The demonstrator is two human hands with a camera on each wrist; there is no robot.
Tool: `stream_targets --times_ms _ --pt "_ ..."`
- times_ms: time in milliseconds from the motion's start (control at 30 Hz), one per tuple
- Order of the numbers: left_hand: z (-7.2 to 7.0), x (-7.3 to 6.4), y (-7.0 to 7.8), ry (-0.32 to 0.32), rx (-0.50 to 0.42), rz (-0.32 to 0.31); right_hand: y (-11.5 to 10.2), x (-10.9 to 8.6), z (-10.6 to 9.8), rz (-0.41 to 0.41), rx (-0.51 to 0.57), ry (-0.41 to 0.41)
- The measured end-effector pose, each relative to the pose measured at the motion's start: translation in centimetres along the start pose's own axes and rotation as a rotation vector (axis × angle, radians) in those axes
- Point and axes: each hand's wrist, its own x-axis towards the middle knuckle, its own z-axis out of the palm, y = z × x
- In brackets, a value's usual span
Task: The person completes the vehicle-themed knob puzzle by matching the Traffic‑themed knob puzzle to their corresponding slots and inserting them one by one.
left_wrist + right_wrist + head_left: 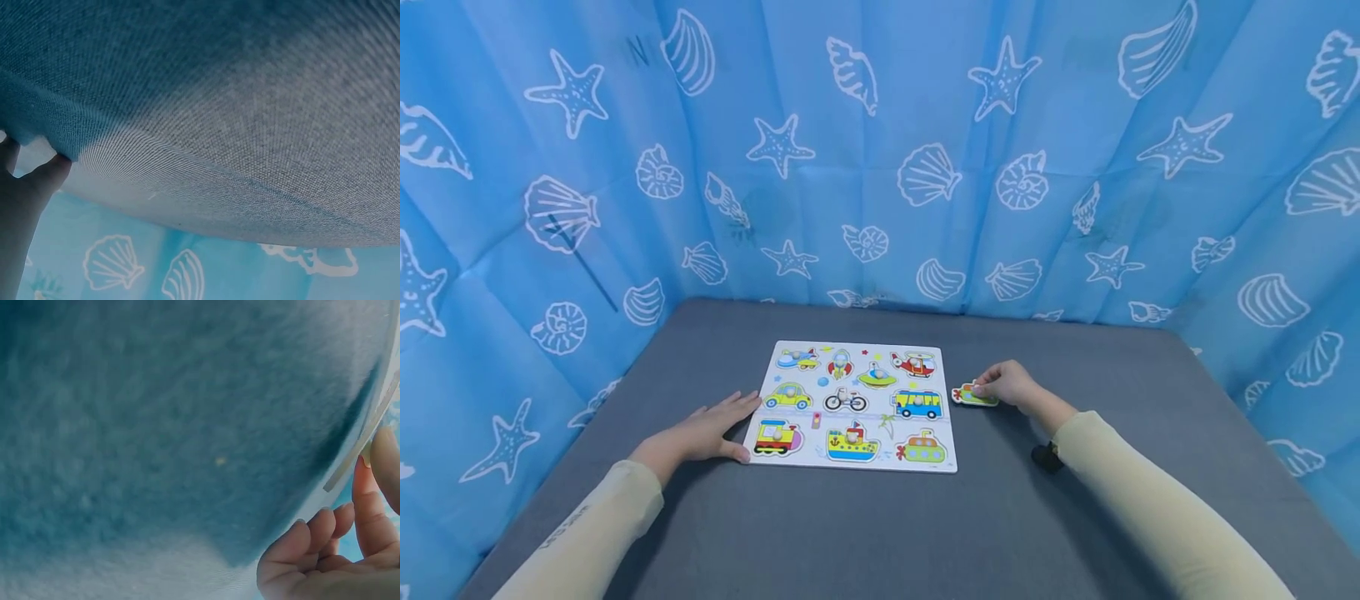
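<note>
My right hand [1011, 387] pinches a green and yellow submarine puzzle piece [964, 397] just right of the board. In the right wrist view, thumb and index finger hold the piece [344, 472] by its knob, and it shows edge-on. A white puzzle board [816, 454] lies on the table with vehicle pictures, most carrying knobs. At its lower right is the submarine spot [922, 451], with no knob on it. My left hand [707, 429] touches the board's left edge, fingers and thumb spread; only its thumb and a finger appear in the left wrist view.
Dark grey cloth covers the table [850, 533]. A blue curtain [865, 208] with white shells and starfish hangs behind it and along both sides. Something small and black [1047, 457] sits beneath the right wrist.
</note>
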Motion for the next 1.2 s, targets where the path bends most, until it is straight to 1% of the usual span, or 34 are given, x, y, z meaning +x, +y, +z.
stream_targets --times_ms 233,400,600,800,1200 --pt "0.1 -0.1 0.0 -0.008 0.006 -0.012 -1.1 -1.5 0.0 -0.007 -0.025 -0.024" --pt "0.3 -0.3 0.2 0.001 0.010 -0.016 -1.4 -2.3 0.2 -0.045 -0.033 -0.027" --pt "0.3 -0.6 0.3 0.019 0.052 0.003 -1.5 -3.2 0.6 -0.087 -0.031 -0.045" --pt "0.3 -0.7 0.3 0.032 0.071 0.013 -1.7 -4.1 1.4 -0.145 -0.028 -0.072" --pt "0.3 -1.1 0.6 0.049 0.101 0.025 -2.2 -5.2 3.2 -0.185 -0.007 -0.128"
